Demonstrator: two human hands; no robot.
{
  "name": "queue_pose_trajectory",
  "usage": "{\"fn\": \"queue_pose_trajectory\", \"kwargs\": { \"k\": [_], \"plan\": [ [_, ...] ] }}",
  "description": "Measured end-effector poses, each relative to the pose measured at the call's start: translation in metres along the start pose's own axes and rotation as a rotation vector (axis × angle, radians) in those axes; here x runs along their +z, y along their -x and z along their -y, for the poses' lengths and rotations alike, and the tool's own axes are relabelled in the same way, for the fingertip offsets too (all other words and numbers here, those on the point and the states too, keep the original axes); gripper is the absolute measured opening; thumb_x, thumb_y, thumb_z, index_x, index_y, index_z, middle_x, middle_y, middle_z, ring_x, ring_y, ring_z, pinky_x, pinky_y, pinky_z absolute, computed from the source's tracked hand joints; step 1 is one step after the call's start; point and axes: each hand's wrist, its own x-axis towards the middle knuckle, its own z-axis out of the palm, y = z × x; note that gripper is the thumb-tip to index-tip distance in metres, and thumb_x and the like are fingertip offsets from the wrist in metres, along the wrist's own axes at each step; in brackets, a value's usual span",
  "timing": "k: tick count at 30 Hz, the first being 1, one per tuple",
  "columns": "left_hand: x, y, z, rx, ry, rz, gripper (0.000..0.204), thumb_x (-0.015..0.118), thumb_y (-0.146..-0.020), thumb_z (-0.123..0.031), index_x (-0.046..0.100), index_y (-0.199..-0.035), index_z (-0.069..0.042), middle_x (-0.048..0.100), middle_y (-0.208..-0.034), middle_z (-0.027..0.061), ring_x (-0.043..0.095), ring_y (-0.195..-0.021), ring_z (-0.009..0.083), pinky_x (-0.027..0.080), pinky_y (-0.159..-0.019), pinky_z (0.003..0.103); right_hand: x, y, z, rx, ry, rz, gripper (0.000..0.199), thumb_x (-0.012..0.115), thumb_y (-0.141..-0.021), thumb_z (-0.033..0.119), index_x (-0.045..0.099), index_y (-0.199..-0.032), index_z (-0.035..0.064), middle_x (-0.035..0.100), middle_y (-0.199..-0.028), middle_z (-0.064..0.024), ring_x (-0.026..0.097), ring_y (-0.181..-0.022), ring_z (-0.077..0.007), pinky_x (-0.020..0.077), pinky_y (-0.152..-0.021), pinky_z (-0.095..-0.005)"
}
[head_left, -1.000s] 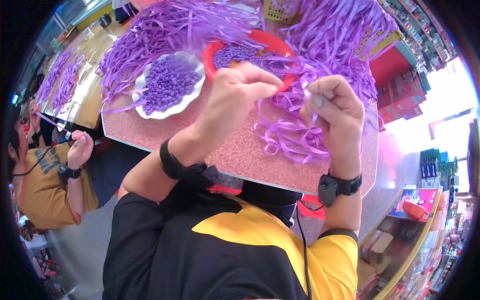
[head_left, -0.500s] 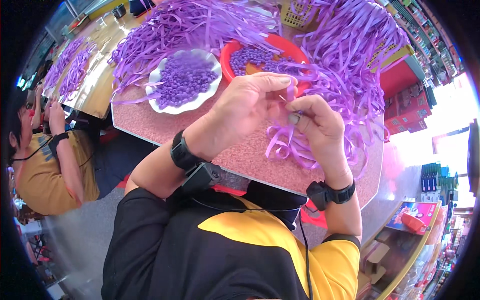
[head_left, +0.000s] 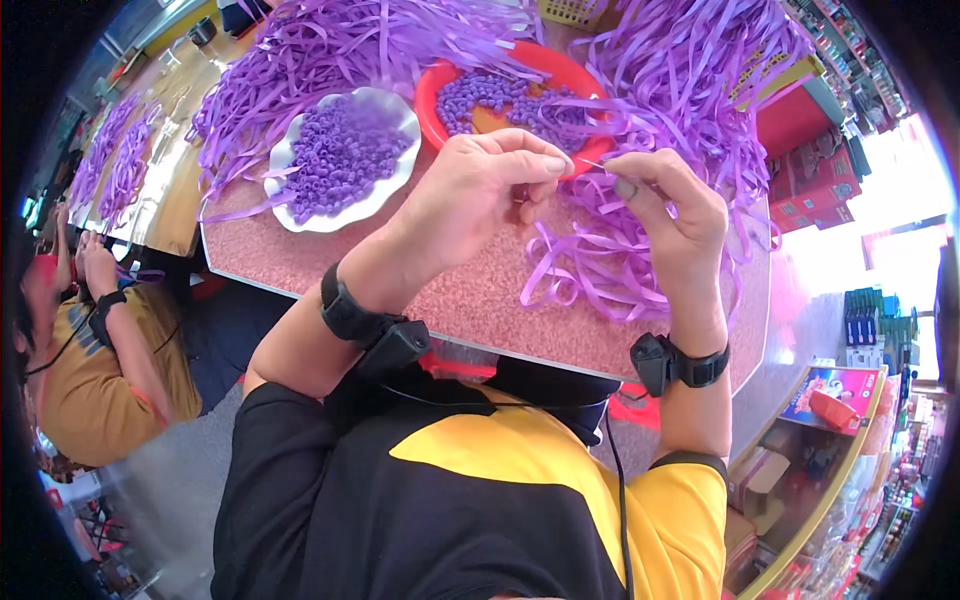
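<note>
My left hand [head_left: 480, 195] and my right hand [head_left: 670, 205] meet fingertip to fingertip above the speckled pink table [head_left: 480, 300]. Between the pinched fingers runs a thin needle-like pin [head_left: 592, 164], and what else the left fingers pinch is too small to tell. Loose purple ribbon strips [head_left: 600, 270] lie under my right hand. Behind my hands stands a red bowl [head_left: 435, 85] of small purple ribbon pieces. To its left sits a white scalloped dish [head_left: 375, 195] heaped with the same purple pieces.
Long purple ribbon bundles [head_left: 340, 45] cover the far side of the table. Another person in a yellow shirt [head_left: 95, 370] sits at the left, beside a second table with more ribbon [head_left: 120, 165]. Red boxes [head_left: 810, 130] and shelves of goods stand at the right.
Both hands have drawn together and a little to the right, over the ribbon strips. The fingertips now pinch the thin pin between them.
</note>
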Motion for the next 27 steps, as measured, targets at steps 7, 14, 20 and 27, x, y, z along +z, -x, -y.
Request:
{"fn": "queue_pose_trajectory", "kwargs": {
  "k": [7,14,20,27],
  "plan": [
    [-0.0004,0.0024,0.0023,0.03,-0.159,-0.075,0.015,0.061,-0.093,-0.011,0.066,-0.101,0.002,0.058,-0.076,0.001,0.052,-0.063,0.0074,0.042,-0.05,0.022,0.0017,0.0012,-0.0055,-0.009,0.051,0.071,0.018,0.063,-0.084,-0.01,0.071,-0.098,-0.0014,0.063,-0.085,-0.0039,0.059,-0.079,-0.0104,0.0477,-0.073,-0.0231],
    [-0.0005,0.005,0.0028,0.001,-0.097,-0.072,0.016,0.061,-0.092,-0.011,0.065,-0.102,0.002,0.058,-0.077,0.0012,0.051,-0.065,0.0081,0.041,-0.052,0.022,0.0033,0.002,-0.0071,-0.012,0.066,0.048,0.02,0.064,-0.082,-0.011,0.071,-0.097,-0.0006,0.063,-0.085,-0.0047,0.06,-0.076,-0.011,0.0486,-0.071,-0.0231],
    [-0.0014,0.006,0.0031,-0.049,-0.044,-0.074,0.015,0.059,-0.093,-0.012,0.063,-0.101,0.0,0.054,-0.078,0.0004,0.05,-0.065,0.0091,0.041,-0.054,0.023,0.0029,0.0016,-0.0072,-0.043,0.086,0.041,0.021,0.063,-0.082,-0.011,0.072,-0.097,-0.0005,0.062,-0.083,-0.0045,0.06,-0.076,-0.0112,0.0482,-0.069,-0.0231],
    [-0.003,0.0056,0.0033,-0.127,0.037,-0.039,0.015,0.056,-0.096,-0.016,0.062,-0.102,-0.004,0.048,-0.077,-0.0029,0.046,-0.066,0.0081,0.036,-0.052,0.023,0.0079,0.0016,-0.0099,-0.085,0.062,0.002,0.022,0.063,-0.077,-0.011,0.071,-0.093,0.0016,0.059,-0.074,-0.0065,0.057,-0.067,-0.0167,0.0472,-0.063,-0.0271]
  ]
}}
